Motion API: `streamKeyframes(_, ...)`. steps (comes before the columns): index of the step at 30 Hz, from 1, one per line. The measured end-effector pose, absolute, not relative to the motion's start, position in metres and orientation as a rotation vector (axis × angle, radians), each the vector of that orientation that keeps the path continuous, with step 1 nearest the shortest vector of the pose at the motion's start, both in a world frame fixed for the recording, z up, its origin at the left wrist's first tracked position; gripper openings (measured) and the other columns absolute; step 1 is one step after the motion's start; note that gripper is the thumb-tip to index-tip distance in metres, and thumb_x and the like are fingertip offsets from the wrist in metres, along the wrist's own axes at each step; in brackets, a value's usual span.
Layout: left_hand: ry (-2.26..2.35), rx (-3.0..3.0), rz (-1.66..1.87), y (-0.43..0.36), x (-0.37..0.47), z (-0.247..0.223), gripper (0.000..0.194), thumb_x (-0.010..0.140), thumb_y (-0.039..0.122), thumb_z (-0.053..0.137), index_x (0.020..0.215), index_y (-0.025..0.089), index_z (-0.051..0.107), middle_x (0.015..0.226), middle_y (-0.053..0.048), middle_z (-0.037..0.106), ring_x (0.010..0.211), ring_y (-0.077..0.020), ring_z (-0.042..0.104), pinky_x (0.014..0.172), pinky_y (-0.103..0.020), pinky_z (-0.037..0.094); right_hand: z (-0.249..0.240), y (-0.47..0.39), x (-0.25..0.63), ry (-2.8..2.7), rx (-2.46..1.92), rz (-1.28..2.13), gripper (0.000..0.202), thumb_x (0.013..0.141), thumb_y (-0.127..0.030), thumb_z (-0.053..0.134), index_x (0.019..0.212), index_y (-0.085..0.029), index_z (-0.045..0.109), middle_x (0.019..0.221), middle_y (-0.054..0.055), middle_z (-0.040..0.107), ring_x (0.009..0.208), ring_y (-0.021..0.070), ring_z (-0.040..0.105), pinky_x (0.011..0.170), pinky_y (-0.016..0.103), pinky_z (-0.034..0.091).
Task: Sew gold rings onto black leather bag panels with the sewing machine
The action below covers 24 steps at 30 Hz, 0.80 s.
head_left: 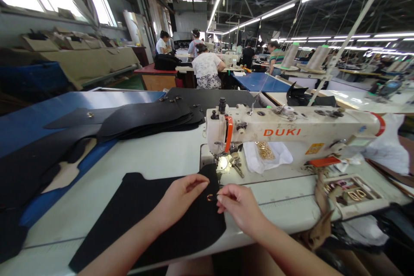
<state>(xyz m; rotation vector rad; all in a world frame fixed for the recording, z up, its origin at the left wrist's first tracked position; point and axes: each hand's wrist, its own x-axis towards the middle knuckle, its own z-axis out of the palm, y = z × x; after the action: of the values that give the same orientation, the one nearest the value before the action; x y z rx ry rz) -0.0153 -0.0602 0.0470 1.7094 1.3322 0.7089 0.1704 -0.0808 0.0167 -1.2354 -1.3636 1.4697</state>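
Note:
A large black panel (152,224) lies on the white sewing table in front of the machine. My left hand (183,196) hovers over its right part, thumb and fingertips pressed together; whatever they may hold is too small to make out. Just right of those fingertips is a small gold ring (210,197). My right hand (237,207) pinches a small dark tab joined to the ring, at the panel's right edge. The needle area of the white sewing machine (274,131) stands just behind the panel's top right corner.
Stacked black pieces with metal fittings (145,116) lie at the back left. Beneath the machine arm is a white bag of gold parts (265,151). A tray with rings (355,194) sits at the right, beside brown strips (321,211). Several people work farther back.

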Motion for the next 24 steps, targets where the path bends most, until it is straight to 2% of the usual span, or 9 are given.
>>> streamKeyframes(4, 1.39, 2.294, 0.672, -0.047, -0.013, 0.022, 0.037, 0.087, 0.027, 0.047, 0.119, 0.013, 0.058, 0.129, -0.014, 0.058, 0.123, -0.026, 0.05, 0.107, -0.045, 0.035, 0.016, -0.071, 0.177, -1.37, -1.314, 1.459, 0.008, 0.072, -0.021, 0.057, 0.066, -0.016, 0.06, 0.058, -0.003, 0.061, 0.05, 0.0104, 0.059, 0.052, 0.021, 0.045)
streamKeyframes(8, 1.362, 2.501, 0.58, -0.051, -0.011, 0.006, 0.04, 0.091, 0.026, 0.041, 0.129, 0.015, 0.049, 0.134, -0.013, 0.053, 0.127, -0.0224, 0.046, 0.109, -0.042, 0.035, 0.024, -0.057, 0.183, -1.397, -1.399, 1.467, 0.01, 0.072, -0.015, 0.057, 0.063, -0.017, 0.059, 0.054, -0.004, 0.061, 0.048, 0.0102, 0.059, 0.051, 0.02, 0.046)
streamKeyframes(18, 1.429, 2.453, 0.596, -0.054, -0.017, 0.005, 0.043, 0.09, 0.035, 0.043, 0.13, 0.018, 0.046, 0.131, -0.012, 0.056, 0.121, -0.0228, 0.053, 0.105, -0.04, 0.041, 0.027, -0.002, 0.159, -1.443, -1.577, 1.596, 0.018, 0.069, -0.007, 0.058, 0.054, -0.016, 0.058, 0.045, -0.003, 0.059, 0.038, 0.0096, 0.057, 0.042, 0.017, 0.043)
streamKeyframes(21, 1.406, 2.435, 0.702, -0.048, -0.013, 0.009, 0.034, 0.09, 0.032, 0.043, 0.119, 0.018, 0.054, 0.117, -0.01, 0.064, 0.109, -0.0217, 0.06, 0.098, -0.038, 0.047, 0.027, 0.004, 0.158, -1.455, -1.611, 1.629, 0.017, 0.068, -0.009, 0.061, 0.053, -0.015, 0.057, 0.045, -0.002, 0.06, 0.038, 0.0109, 0.058, 0.041, 0.018, 0.044)
streamKeyframes(24, 1.352, 2.498, 0.84, -0.04, -0.006, 0.012, 0.024, 0.091, 0.025, 0.041, 0.099, 0.018, 0.063, 0.1, -0.009, 0.067, 0.095, -0.0197, 0.064, 0.089, -0.033, 0.052, 0.028, 0.006, 0.158, -1.458, -1.639, 1.652, 0.015, 0.067, -0.011, 0.065, 0.055, -0.015, 0.057, 0.046, -0.001, 0.061, 0.038, 0.0115, 0.059, 0.039, 0.017, 0.043)
